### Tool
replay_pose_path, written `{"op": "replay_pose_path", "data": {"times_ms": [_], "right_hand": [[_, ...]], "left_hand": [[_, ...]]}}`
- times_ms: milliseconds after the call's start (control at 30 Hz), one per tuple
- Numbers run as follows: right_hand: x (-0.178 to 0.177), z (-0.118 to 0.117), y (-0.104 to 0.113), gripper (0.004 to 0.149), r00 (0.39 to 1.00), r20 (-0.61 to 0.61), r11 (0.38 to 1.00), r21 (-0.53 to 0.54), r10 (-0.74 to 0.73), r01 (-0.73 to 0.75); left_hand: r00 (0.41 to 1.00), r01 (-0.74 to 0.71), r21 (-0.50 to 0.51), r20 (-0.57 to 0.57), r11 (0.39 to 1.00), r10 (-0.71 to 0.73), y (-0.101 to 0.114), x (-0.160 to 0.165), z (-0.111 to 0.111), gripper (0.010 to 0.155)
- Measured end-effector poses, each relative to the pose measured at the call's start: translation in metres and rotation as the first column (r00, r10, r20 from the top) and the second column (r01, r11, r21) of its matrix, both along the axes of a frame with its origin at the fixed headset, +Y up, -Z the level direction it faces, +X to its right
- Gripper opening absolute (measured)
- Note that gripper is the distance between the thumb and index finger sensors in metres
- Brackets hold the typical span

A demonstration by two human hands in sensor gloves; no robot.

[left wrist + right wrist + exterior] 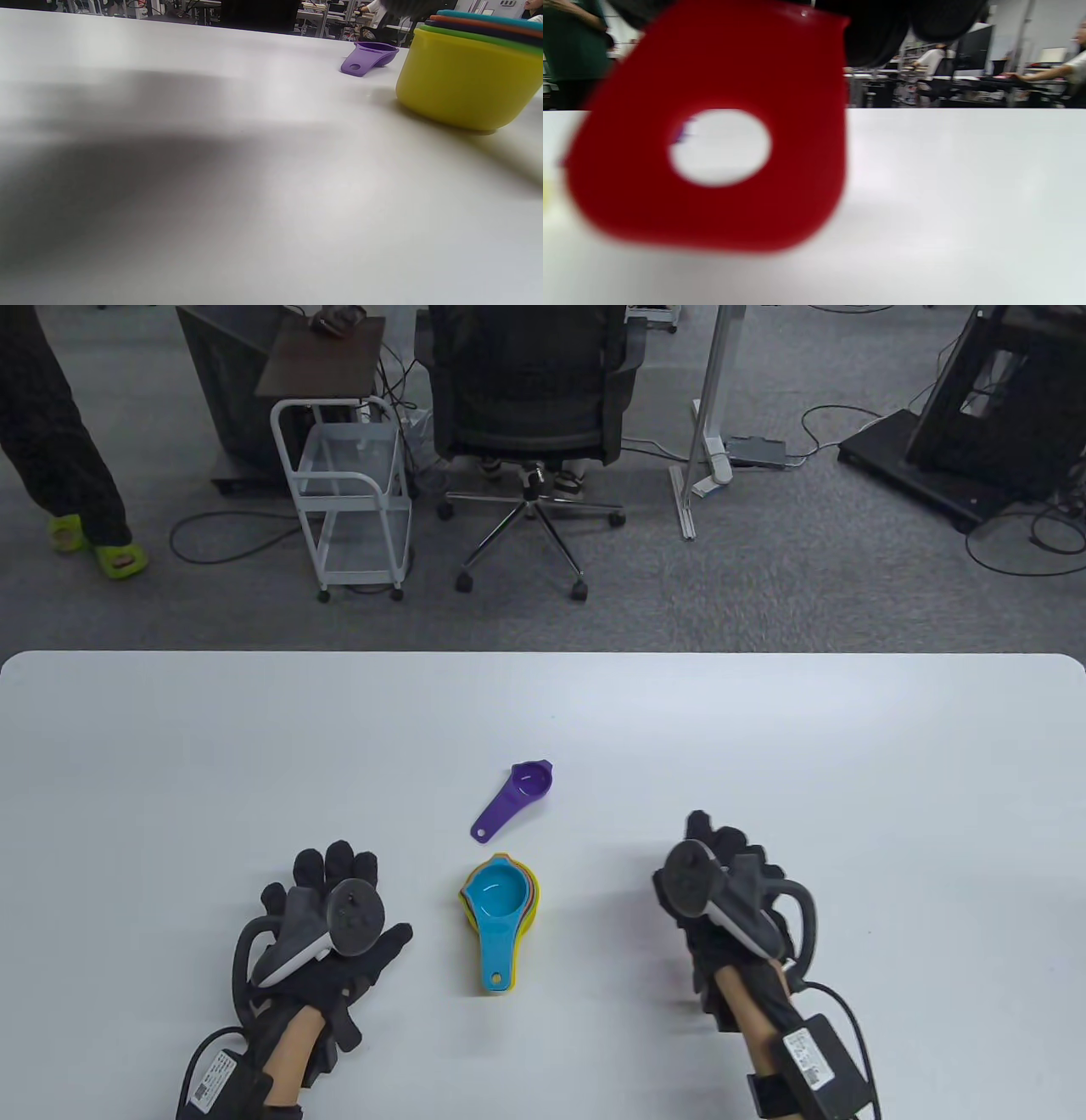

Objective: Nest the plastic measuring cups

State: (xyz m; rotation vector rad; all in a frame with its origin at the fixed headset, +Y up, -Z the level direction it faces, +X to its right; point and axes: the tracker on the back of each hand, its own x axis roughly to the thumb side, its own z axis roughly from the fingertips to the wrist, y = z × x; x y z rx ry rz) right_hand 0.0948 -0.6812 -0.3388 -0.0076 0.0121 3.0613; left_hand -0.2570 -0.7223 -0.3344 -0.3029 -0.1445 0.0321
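Observation:
A nested stack of measuring cups (pixel 501 908) stands on the white table (pixel 170 746) between my hands, blue cup on top, yellow at the bottom, handles toward me. In the left wrist view the stack (pixel 462 80) is at the right. A purple cup (pixel 517 797) lies alone just behind the stack; the left wrist view shows it (pixel 369 57) too. My left hand (pixel 339 874) rests flat on the table left of the stack, fingers spread, holding nothing. My right hand (pixel 713 848) is right of the stack; its fingers (pixel 878 34) grip a red cup handle (pixel 797 148) with a hole, hidden in the table view.
Beyond the table's far edge stand an office chair (pixel 530 398), a white wire cart (pixel 348 492) and cables on the carpet. A person's feet in green shoes (pixel 119 558) are at the far left.

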Motion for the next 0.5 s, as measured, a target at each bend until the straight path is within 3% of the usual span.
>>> {"op": "replay_pose_path", "data": {"times_ms": [133, 233, 500], "right_hand": [[-0.076, 0.006, 0.014, 0.084, 0.996, -0.068, 0.998, -0.052, -0.050, 0.046], [-0.116, 0.003, 0.014, 0.084, 0.998, -0.059, 0.997, -0.075, -0.005, 0.000], [-0.160, -0.010, 0.001, 0.084, 0.997, -0.024, 0.991, -0.116, 0.068, -0.071]], "left_hand": [[1.000, 0.006, 0.000, -0.009, 1.000, -0.006, 0.001, -0.004, 0.001, 0.091], [1.000, 0.001, 0.008, -0.017, 1.000, -0.001, 0.002, -0.006, 0.002, 0.091], [1.000, -0.018, 0.025, -0.016, 1.000, 0.018, 0.008, -0.007, 0.004, 0.092]]}}
